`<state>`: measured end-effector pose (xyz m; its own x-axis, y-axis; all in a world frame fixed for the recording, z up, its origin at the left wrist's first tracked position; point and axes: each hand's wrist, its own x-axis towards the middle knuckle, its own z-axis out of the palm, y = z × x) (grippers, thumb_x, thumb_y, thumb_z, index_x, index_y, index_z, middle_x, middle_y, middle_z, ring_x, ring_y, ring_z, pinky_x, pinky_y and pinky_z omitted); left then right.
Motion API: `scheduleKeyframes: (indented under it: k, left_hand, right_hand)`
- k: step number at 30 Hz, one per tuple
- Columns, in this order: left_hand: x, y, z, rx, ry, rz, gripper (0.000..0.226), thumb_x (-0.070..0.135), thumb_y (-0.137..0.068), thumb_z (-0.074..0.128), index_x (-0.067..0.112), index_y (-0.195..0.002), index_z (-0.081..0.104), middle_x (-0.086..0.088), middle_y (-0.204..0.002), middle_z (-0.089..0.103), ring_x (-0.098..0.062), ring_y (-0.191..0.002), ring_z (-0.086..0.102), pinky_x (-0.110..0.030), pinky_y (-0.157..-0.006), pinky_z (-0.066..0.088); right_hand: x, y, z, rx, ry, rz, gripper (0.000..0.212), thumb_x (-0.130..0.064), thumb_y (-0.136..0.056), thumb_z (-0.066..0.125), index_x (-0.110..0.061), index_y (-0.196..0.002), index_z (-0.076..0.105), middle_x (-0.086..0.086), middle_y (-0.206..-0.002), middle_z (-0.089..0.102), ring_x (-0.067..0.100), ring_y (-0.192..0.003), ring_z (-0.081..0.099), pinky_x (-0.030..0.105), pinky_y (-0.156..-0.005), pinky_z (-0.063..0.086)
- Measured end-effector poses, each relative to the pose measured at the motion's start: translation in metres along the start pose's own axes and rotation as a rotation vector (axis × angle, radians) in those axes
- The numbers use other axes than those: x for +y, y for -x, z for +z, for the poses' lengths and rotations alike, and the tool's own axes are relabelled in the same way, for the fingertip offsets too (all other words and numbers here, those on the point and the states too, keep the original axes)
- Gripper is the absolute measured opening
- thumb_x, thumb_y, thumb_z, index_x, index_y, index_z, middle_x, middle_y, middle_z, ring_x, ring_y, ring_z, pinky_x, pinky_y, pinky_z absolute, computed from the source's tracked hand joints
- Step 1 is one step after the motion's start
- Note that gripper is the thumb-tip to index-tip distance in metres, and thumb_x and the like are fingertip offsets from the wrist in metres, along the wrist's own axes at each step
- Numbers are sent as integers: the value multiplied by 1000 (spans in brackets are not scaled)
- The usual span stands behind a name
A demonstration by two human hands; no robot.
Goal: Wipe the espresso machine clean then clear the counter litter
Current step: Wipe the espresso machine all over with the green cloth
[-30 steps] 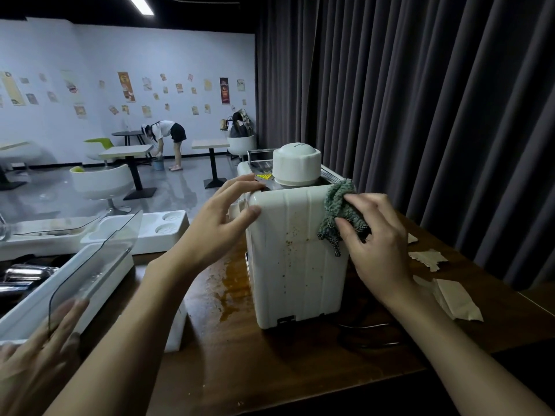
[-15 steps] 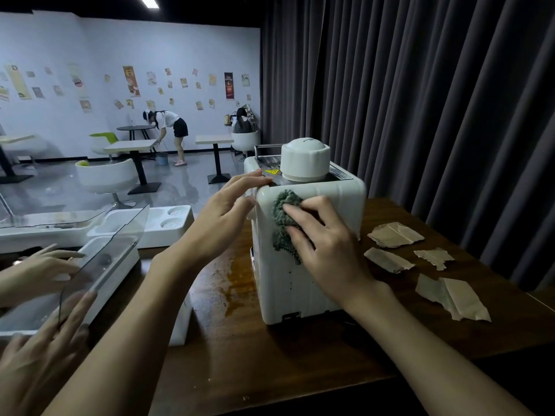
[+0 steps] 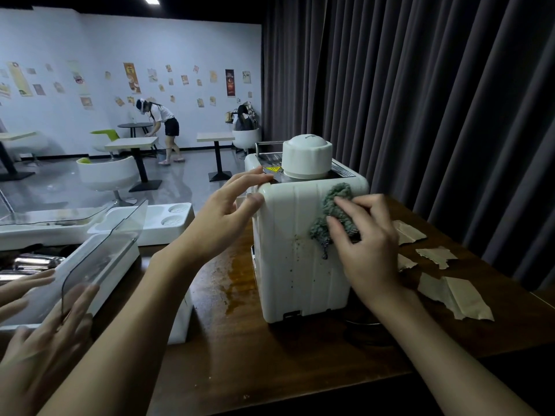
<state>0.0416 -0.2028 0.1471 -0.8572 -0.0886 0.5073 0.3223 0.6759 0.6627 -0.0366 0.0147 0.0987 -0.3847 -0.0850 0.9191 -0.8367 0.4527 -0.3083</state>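
Dark pleated curtain point(image 3: 420, 100) across the back and the right side. In front of it, brown wooden table point(image 3: 240, 355), stained by a brownish spill point(image 3: 237, 277) just left of the machine. Off the table's left side, white tray unit point(image 3: 99, 265) under a clear curved cover, with another person's hands point(image 3: 39, 349) at its near end.

White espresso machine point(image 3: 288, 265) upright near the middle of the table, ribbed near face dotted with dark specks. Round white cap point(image 3: 306, 159) on top, yellow warning sticker point(image 3: 274, 169) just beside it.

Left hand point(image 3: 222, 217) braced on the machine's upper left corner: fingers point(image 3: 249, 178) released and nearly straight, laid over the top edge, thumb against the near face, grasping nothing.

Right hand point(image 3: 366, 247) on the upper right of the near face, fingers bent over a green cloth point(image 3: 336, 202), grasping it and pressing it against the plastic. Frayed end of the cloth hanging below the fingers.

Right of the machine, torn brown paper scraps flat on the table: the largest point(image 3: 453, 298) nearest the camera, a smaller one point(image 3: 437, 256) behind it, another point(image 3: 408, 232) partly hidden by the right hand.
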Motion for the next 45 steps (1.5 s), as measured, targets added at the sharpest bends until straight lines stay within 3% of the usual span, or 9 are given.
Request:
scheduleKeyframes:
  k: [3, 9, 11, 16, 24, 28, 35, 40, 45]
  left_hand:
    - [-2, 0, 0, 0, 0, 12, 32, 29, -105, 47, 39, -134, 54, 25, -148, 39, 23, -123, 35, -9, -92, 31]
    - [-5, 2, 2, 8, 9, 23, 33, 32, -105, 47, 40, -135, 54, 25, -149, 39, 14, -132, 38, -15, -100, 37]
    - [-5, 3, 1, -9, 22, 28, 36, 39, -102, 48, 40, -138, 53, 27, -149, 38, 6, -136, 40, -19, -102, 41]
    - [-2, 6, 2, -16, 45, 49, 46, 41, -95, 56, 34, -141, 51, 22, -153, 36, 14, -131, 40, -1, -84, 44]
    - [-7, 4, 3, -19, 69, 56, 52, 44, -92, 58, 31, -142, 52, 17, -156, 36, 0, -140, 39, -11, -95, 48]
    - [-7, 4, 3, -14, 91, 57, 51, 40, -92, 59, 29, -142, 53, 14, -156, 37, 6, -138, 39, -12, -94, 49]
    - [-5, 5, 5, -3, 98, 66, 49, 33, -94, 59, 27, -142, 52, 14, -155, 36, 17, -133, 36, -9, -91, 48]
    - [-7, 4, 5, -14, 85, 62, 49, 40, -93, 58, 33, -141, 50, 20, -154, 34, 21, -126, 39, -6, -87, 48]
    - [-8, 3, 4, -25, 91, 57, 52, 42, -93, 58, 33, -143, 50, 21, -155, 32, 24, -123, 39, -7, -89, 48]
  right_hand:
    - [-22, 7, 17, -37, -48, -48, 32, -6, -81, 75, 3, -111, 68, 14, -97, 58, 13, -93, 52, 3, -90, 35]
    - [-40, 11, 29, -113, -84, -145, 31, -7, -83, 75, 0, -112, 68, 11, -99, 57, 18, -91, 57, 20, -86, 46]
    - [-31, 9, 24, -133, -63, -148, 31, -7, -83, 74, -1, -113, 69, 12, -104, 58, 20, -96, 58, 17, -91, 44]
    - [7, 9, 0, -26, -11, 12, 31, -8, -83, 72, 0, -113, 68, 15, -107, 58, 11, -102, 50, 8, -93, 39]
    - [12, 21, 1, 45, 6, 112, 33, -8, -82, 74, -1, -114, 67, 15, -105, 59, 3, -102, 45, 5, -89, 39]
    - [-22, 33, 25, -29, -36, 8, 33, -5, -80, 76, 2, -111, 68, 11, -103, 58, 8, -97, 51, 3, -94, 36]
    - [-41, 37, 37, -128, -63, -114, 34, -9, -84, 73, -1, -116, 67, 6, -109, 53, 22, -96, 61, 20, -91, 48]
    - [0, 37, 15, -30, -15, 51, 35, -3, -80, 75, 0, -114, 68, 16, -111, 58, 18, -104, 54, 18, -94, 45]
    - [22, 40, 4, 41, 20, 158, 34, -6, -82, 74, -1, -115, 67, 14, -108, 58, 13, -104, 52, 6, -91, 40]
